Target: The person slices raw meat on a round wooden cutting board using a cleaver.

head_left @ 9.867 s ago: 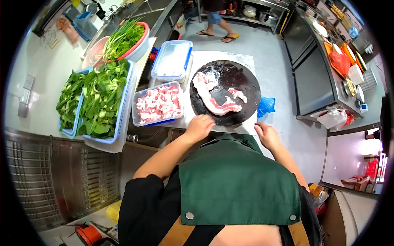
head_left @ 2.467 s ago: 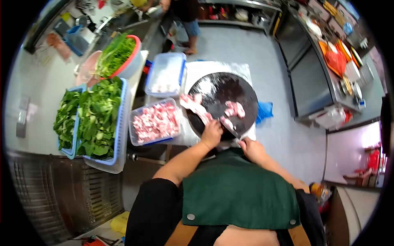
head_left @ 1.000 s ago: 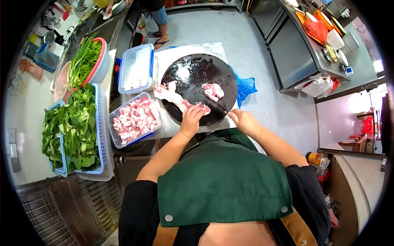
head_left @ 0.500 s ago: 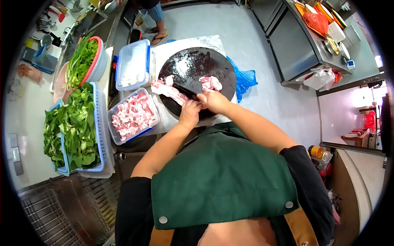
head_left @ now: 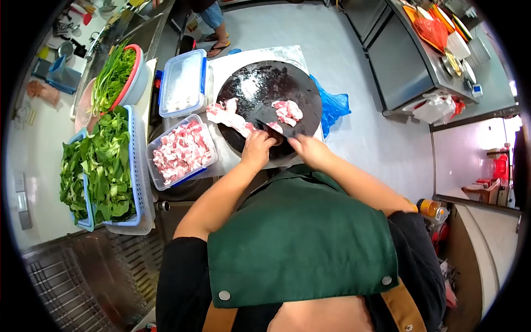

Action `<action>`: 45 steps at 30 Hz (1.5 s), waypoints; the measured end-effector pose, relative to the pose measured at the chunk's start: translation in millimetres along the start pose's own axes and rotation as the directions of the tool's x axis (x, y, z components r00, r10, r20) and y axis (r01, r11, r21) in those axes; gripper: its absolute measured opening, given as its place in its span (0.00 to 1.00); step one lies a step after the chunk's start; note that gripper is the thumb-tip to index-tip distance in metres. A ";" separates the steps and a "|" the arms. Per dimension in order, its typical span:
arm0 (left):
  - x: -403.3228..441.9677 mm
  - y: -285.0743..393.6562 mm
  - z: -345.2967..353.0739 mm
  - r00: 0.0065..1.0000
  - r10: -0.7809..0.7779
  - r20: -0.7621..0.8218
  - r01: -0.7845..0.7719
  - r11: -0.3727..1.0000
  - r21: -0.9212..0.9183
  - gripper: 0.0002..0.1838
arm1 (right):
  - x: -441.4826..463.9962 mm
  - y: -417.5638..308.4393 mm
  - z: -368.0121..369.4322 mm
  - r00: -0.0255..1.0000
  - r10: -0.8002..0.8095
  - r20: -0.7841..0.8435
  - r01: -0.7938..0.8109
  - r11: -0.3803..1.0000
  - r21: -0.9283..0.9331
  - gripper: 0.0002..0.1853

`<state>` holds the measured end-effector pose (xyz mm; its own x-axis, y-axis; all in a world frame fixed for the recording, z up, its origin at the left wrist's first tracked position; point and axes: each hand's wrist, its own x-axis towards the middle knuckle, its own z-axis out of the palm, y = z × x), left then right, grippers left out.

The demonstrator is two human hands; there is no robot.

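Observation:
A round dark chopping board (head_left: 260, 83) lies on the light table. Across its left side stretches a long strip of raw meat (head_left: 228, 118), its near end pressed by my left hand (head_left: 258, 149), whose fingers are curled. My right hand (head_left: 311, 150) is closed around the handle of a dark knife (head_left: 270, 128), whose blade points left over the meat beside my left fingertips. Small cut pieces (head_left: 287, 112) form a pile on the right part of the board. Left of the board, an open plastic box (head_left: 183, 152) is filled with cut meat.
A lidded clear box (head_left: 182, 83) with blue clips stands behind the meat box. Leafy greens (head_left: 110, 166) fill blue baskets at the left, near a red-rimmed bowl (head_left: 135, 77) of green vegetables. A blue bag (head_left: 333, 109) hangs by the table's right edge. Another person's legs (head_left: 213, 25) show behind.
Since half a second ago, my right hand has moved right and slightly toward me with the knife, drawing away from my left hand. My left hand stays on the strip.

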<state>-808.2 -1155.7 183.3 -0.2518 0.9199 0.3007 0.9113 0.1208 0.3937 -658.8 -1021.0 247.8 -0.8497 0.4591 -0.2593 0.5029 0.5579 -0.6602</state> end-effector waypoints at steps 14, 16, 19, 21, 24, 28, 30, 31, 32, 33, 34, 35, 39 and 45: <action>29.2 -36.3 -44.6 0.956 -0.013 0.294 -0.029 0.990 0.138 0.16 | 18.9 36.3 -48.6 0.963 0.268 0.040 -0.266 0.905 0.333 0.26; 28.9 -34.4 -21.9 0.964 -0.216 0.157 0.210 0.976 0.053 0.15 | 26.2 39.1 -54.4 0.963 0.270 -0.017 -0.245 0.897 0.368 0.26; 34.2 -2.7 -11.7 0.981 -0.184 -0.059 0.176 0.977 -0.117 0.19 | 22.7 38.8 -62.6 0.971 0.236 -0.042 -0.200 0.893 0.403 0.24; 28.1 7.9 -7.6 0.984 -0.167 0.059 0.163 0.985 0.060 0.22 | 13.4 37.3 -61.6 0.980 0.196 -0.043 -0.161 0.895 0.415 0.24; 19.3 5.9 -6.3 0.993 -0.117 -0.010 0.118 0.986 0.121 0.19 | -0.3 26.7 -64.5 0.996 0.075 -0.039 -0.063 0.969 0.239 0.24; 16.3 8.5 -9.0 0.995 0.063 -0.072 -0.039 0.955 0.295 0.15 | -13.3 20.7 -51.7 0.987 -0.103 -0.122 0.086 0.987 -0.133 0.13; 19.8 13.4 -2.8 0.978 0.152 -0.140 -0.129 0.978 0.161 0.11 | -24.7 15.0 -46.1 0.987 -0.141 -0.080 0.126 0.977 -0.170 0.14; 18.7 13.2 1.2 0.979 0.150 -0.141 -0.127 0.980 0.156 0.11 | -29.1 17.4 -39.7 0.982 -0.175 -0.070 0.161 0.972 -0.170 0.14; 17.3 11.7 6.3 0.977 0.134 -0.168 -0.108 0.982 0.158 0.10 | -34.7 17.1 -34.3 0.987 -0.155 -0.050 0.143 0.972 -0.184 0.13; 16.2 9.4 10.8 0.974 0.120 -0.195 -0.089 0.983 0.160 0.09 | -40.1 14.3 -30.5 0.995 -0.104 -0.001 0.101 0.970 -0.221 0.15; 15.2 6.8 15.3 0.974 0.117 -0.193 -0.087 0.984 0.157 0.09 | -45.0 13.3 -26.5 0.994 -0.107 -0.002 0.104 0.967 -0.232 0.16; 14.8 5.8 17.2 0.980 0.077 -0.183 -0.055 0.991 0.123 0.10 | -48.8 12.6 -23.0 0.994 -0.110 -0.001 0.107 0.964 -0.242 0.17; 16.3 2.2 16.8 0.988 0.030 -0.155 -0.021 0.998 0.059 0.08 | -54.1 6.1 -18.7 0.996 -0.094 0.004 0.092 0.965 -0.245 0.17; 21.5 10.7 14.5 0.981 -0.022 -0.191 0.041 0.994 0.100 0.08 | -42.1 3.9 -5.6 0.996 -0.089 0.001 0.085 0.945 -0.315 0.18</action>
<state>-799.0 -1129.2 181.3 -0.3291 0.8291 0.4520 0.9280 0.1954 0.3173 -620.2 -1034.3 260.1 -0.8912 0.4070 -0.2001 0.4533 0.7839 -0.4243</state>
